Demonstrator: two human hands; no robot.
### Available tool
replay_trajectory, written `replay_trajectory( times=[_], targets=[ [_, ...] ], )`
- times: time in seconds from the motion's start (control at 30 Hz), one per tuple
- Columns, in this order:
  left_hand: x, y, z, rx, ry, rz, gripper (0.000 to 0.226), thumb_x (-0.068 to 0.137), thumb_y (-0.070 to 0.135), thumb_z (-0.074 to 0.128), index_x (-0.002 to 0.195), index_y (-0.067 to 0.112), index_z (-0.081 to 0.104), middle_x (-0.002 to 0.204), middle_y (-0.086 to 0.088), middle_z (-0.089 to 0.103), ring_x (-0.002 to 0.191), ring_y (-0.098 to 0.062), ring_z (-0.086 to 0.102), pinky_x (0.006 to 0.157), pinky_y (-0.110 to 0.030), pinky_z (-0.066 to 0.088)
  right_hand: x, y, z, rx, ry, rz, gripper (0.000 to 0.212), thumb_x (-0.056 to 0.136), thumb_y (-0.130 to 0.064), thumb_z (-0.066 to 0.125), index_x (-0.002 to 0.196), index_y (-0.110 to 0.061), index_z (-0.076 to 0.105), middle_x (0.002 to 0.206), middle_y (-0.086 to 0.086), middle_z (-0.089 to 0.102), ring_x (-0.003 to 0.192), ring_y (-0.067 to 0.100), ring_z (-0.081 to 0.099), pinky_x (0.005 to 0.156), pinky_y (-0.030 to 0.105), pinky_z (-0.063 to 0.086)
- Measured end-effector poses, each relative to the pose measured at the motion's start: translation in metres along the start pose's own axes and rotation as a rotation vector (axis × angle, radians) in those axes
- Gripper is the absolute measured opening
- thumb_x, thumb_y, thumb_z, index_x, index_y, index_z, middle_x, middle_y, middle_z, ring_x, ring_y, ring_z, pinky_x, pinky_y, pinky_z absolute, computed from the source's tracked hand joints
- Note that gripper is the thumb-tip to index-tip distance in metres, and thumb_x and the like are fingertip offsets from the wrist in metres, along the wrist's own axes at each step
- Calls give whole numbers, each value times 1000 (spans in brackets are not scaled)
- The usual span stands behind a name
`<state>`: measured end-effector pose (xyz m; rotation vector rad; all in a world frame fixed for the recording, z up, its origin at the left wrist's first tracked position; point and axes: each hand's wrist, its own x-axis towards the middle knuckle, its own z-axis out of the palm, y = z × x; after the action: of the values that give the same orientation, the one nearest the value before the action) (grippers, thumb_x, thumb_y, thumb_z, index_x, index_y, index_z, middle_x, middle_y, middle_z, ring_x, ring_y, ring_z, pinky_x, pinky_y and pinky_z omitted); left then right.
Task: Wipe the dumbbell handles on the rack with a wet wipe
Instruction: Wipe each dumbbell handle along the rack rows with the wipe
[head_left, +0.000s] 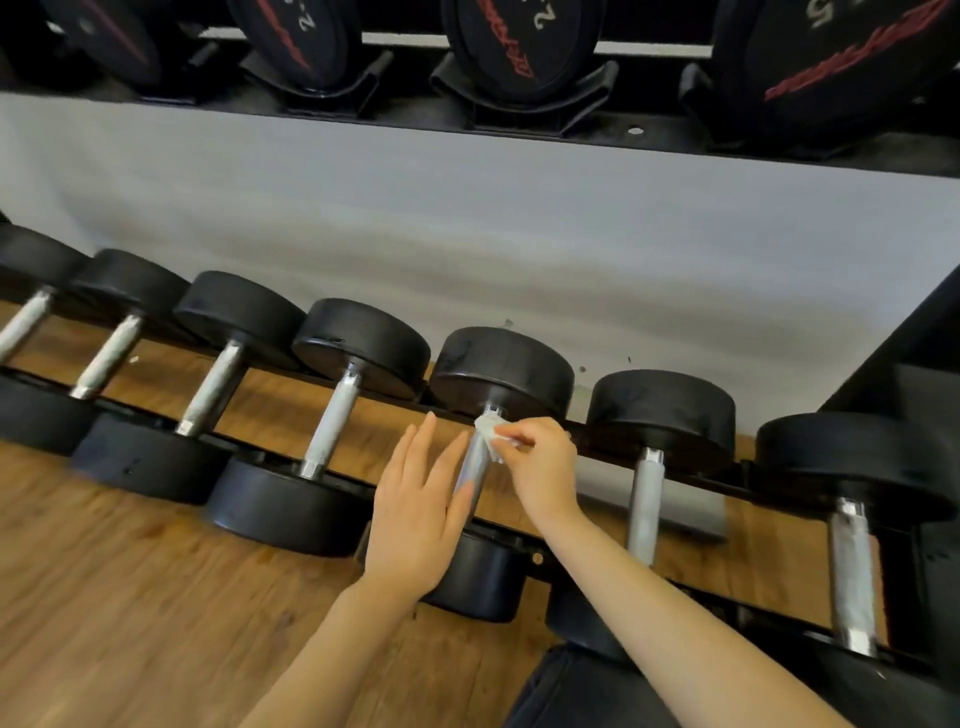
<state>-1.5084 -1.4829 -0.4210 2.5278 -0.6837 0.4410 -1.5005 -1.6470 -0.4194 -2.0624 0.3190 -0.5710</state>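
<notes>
Because the dumbbells lie side by side in the lower rack (597, 454) with their heads cradled on the two rails, each handle spans the gap between them and can be reached from above.

Item: wet wipe (488, 435), white, bunched small. Pinched in my right hand (540, 467) between thumb and curled fingers, pressed to the far end of the handle (475, 473), just beside the rear head.

Item: left hand (418, 512), holding nothing, fingers straight and close together, lying along the left side of the same handle; it seems to steady the bar, though contact is hard to confirm.

Item: neighbouring handles, left and right, untouched by either hand.

Item: upper shelf (519, 130), larger dumbbells, end-on.
</notes>
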Motion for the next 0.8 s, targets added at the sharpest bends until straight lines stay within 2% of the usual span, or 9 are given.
replay_trajectory(
  times=[0.1, 0.17, 0.23, 0.3, 0.37, 0.43, 0.53, 0.6, 0.8],
  targets=[
    [-8, 4, 1, -11, -17, -39, 51, 100, 43, 33, 137, 16, 56, 154, -9, 40, 140, -26, 38, 107, -36, 30, 5, -1, 18, 63, 58, 54, 13, 89, -7, 66, 99, -4, 73, 100, 7, 67, 84, 0, 52, 78, -2, 35],
    [-8, 3, 0, -18, -44, -37, 51, 99, 43, 33, 134, 16, 59, 151, -8, 45, 136, -24, 45, 103, -32, 34, 10, 2, 23, 83, 74, 113, 13, 89, -7, 65, 100, -7, 73, 101, 2, 63, 91, 8, 54, 77, -1, 36],
    [-9, 3, -1, -46, -59, -49, 51, 99, 43, 32, 132, 18, 62, 148, -5, 48, 131, -20, 50, 101, -28, 36, 10, 7, 28, 72, 116, 107, 13, 89, -11, 65, 100, -9, 72, 102, -1, 63, 97, 13, 58, 83, 7, 42],
    [-11, 3, -2, -53, -54, -65, 48, 99, 42, 34, 128, 19, 64, 144, -3, 53, 126, -17, 55, 98, -24, 37, 7, 12, 34, 49, 170, 15, 15, 89, -11, 67, 101, -4, 72, 104, 6, 67, 99, 18, 62, 90, 27, 51],
    [-11, 5, -4, -62, -46, -92, 45, 100, 40, 36, 127, 19, 65, 140, 0, 57, 123, -15, 57, 97, -22, 35, 4, 15, 37, 4, 187, -45, 15, 90, -12, 66, 101, -5, 73, 103, 8, 68, 98, 20, 64, 87, 31, 54],
    [-10, 6, -5, -83, -50, -120, 45, 100, 40, 36, 129, 19, 64, 141, 1, 56, 124, -14, 56, 98, -22, 35, 5, 17, 39, -21, 172, -49, 16, 91, -13, 65, 103, -7, 73, 105, 6, 68, 97, 16, 63, 84, 26, 53],
    [-22, 5, -5, -92, -23, -141, 48, 99, 41, 33, 127, 20, 66, 138, 3, 58, 124, -13, 56, 101, -26, 38, 1, 23, 36, -28, 113, -16, 18, 94, -18, 62, 106, -11, 73, 106, 2, 65, 92, 5, 60, 77, 8, 46],
    [-36, 4, -3, -96, 28, -148, 45, 97, 36, 37, 123, 20, 68, 135, 4, 61, 124, -14, 57, 104, -32, 41, -3, 26, 34, -54, 82, -11, 19, 95, -19, 61, 108, -12, 73, 107, -1, 63, 89, 0, 57, 72, 2, 42],
    [-52, -4, 9, -107, 118, -129, 43, 91, 29, 43, 127, 19, 66, 140, 2, 56, 133, -18, 49, 108, -37, 36, 9, 20, 37, -91, 139, -9, 19, 96, -20, 61, 107, -12, 73, 107, 1, 64, 89, 1, 53, 72, 2, 37]
  ],
)
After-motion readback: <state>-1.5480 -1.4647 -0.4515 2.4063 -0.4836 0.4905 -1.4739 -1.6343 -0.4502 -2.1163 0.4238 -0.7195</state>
